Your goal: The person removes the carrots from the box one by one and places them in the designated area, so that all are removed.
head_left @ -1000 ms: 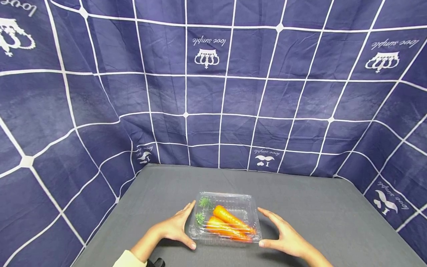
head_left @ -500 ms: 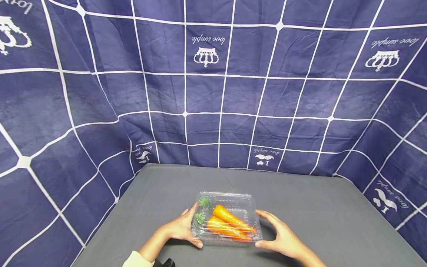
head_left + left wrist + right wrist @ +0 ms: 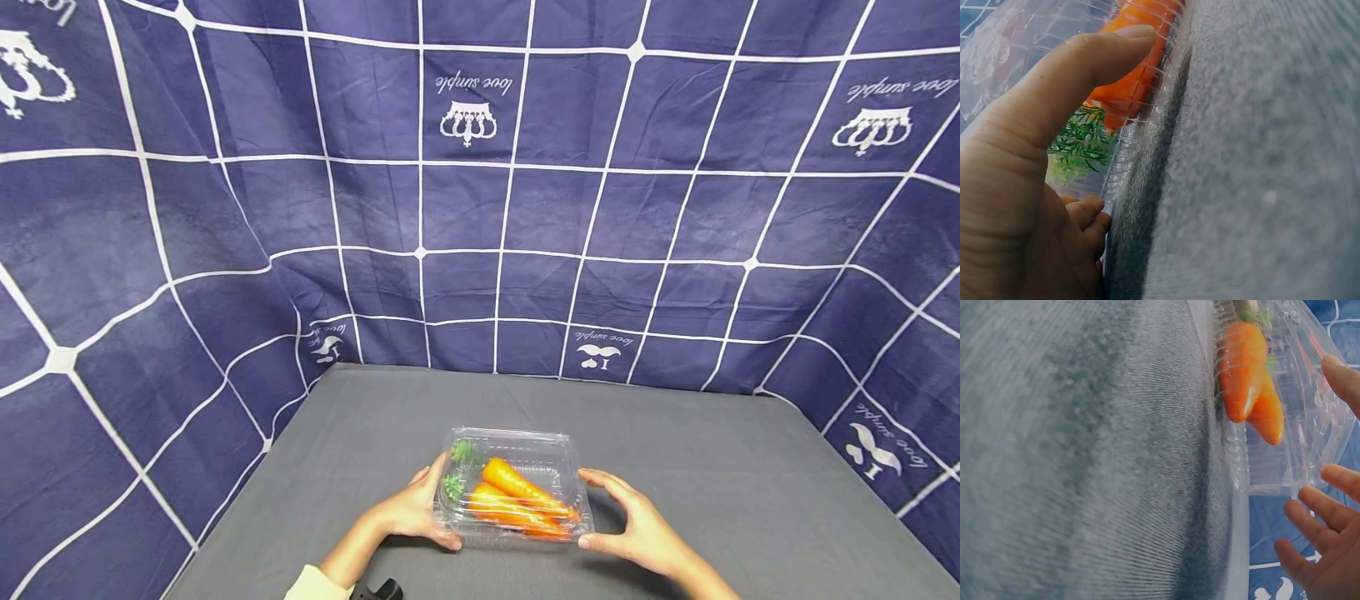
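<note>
A clear plastic clamshell box sits on the grey table, its lid down. Inside lie two orange carrots with green leafy tops toward the left. My left hand holds the box's left side, thumb at the front corner and fingers along the side. In the left wrist view the left thumb lies across the front of the box and the fingertips touch its side. My right hand is beside the box's right end, fingers spread; the right wrist view shows its fingers holding nothing.
The grey tabletop extends around the box on all sides. Behind it and to both sides hangs a blue cloth with white grid lines. A black strap is at my left wrist, below a pale sleeve.
My left hand has moved right, from beside the box onto its left side. The right hand has shifted only slightly, and the box has barely moved.
</note>
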`<state>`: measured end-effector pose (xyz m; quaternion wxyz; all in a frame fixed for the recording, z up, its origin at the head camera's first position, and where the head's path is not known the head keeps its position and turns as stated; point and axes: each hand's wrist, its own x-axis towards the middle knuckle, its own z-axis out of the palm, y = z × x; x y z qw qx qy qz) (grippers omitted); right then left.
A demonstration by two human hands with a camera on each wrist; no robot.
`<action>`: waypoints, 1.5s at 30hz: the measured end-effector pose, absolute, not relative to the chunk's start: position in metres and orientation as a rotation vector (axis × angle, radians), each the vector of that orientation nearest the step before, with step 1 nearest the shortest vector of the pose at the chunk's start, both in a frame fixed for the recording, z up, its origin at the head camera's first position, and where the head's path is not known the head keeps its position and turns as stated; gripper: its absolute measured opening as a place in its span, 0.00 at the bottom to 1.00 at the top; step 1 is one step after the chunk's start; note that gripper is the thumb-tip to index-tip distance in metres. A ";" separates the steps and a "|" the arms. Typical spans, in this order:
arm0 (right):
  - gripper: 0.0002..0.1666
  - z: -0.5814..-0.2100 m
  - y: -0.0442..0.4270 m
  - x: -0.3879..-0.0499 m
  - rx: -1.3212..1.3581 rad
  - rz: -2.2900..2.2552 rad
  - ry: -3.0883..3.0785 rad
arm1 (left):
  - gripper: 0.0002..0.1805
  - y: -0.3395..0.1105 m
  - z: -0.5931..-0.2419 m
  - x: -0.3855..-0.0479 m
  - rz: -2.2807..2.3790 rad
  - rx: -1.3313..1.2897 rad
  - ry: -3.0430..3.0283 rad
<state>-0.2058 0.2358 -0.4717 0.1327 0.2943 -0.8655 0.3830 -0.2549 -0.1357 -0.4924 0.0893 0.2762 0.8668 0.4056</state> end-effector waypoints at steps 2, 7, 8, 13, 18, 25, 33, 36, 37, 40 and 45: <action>0.45 -0.470 0.236 -0.206 0.851 1.088 -2.508 | 0.74 -0.135 -0.492 -0.256 1.209 0.822 2.584; 0.44 -0.465 0.236 -0.207 0.858 1.092 -2.512 | 0.75 -0.135 -0.491 -0.255 1.219 0.814 2.581; 0.44 -0.464 0.236 -0.207 0.862 1.108 -2.511 | 0.75 -0.135 -0.491 -0.254 1.218 0.808 2.581; 0.40 -0.454 0.237 -0.209 0.935 1.123 -2.454 | 0.75 -0.135 -0.489 -0.251 1.216 0.771 2.573; 0.35 -0.441 0.236 -0.214 0.960 1.098 -2.418 | 0.75 -0.135 -0.489 -0.252 1.233 0.777 2.552; 0.24 -0.421 0.237 -0.224 0.909 1.084 -2.448 | 0.72 -0.135 -0.491 -0.252 1.192 0.804 2.624; 0.14 -0.401 0.233 -0.236 0.803 1.196 -2.472 | 0.71 -0.135 -0.494 -0.252 1.195 0.786 2.622; 0.12 -0.396 0.230 -0.242 0.742 1.273 -2.470 | 0.73 -0.136 -0.495 -0.252 1.235 0.801 2.594; 0.12 -0.395 0.229 -0.244 0.726 1.289 -2.467 | 0.73 -0.136 -0.495 -0.251 1.237 0.805 2.592; 0.12 -0.391 0.225 -0.251 0.657 1.344 -2.459 | 0.73 -0.136 -0.495 -0.251 1.235 0.808 2.596; 0.14 -0.385 0.219 -0.263 0.544 1.362 -2.470 | 0.73 -0.136 -0.494 -0.251 1.233 0.815 2.593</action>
